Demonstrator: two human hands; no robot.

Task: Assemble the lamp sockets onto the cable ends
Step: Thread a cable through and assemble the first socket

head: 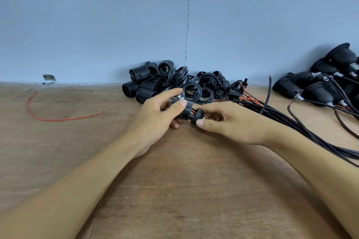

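Grips a ribbed socket body (186,109) in the left hand (155,116), thumb curled across the ribs. Pinches the rounded cap (198,114) between thumb and fingers of the right hand (231,123), just beside the body, with thin red wires (193,112) bridging the small gap. Holds the pair lying sideways, long axis running left to right, cap end pointing right, body end pointing into the left palm. Works just above the wooden table (174,180), before a pile of loose black parts (155,81). Has a bundle of black cables (291,120) running off to the right, near a heap of finished sockets (320,87).
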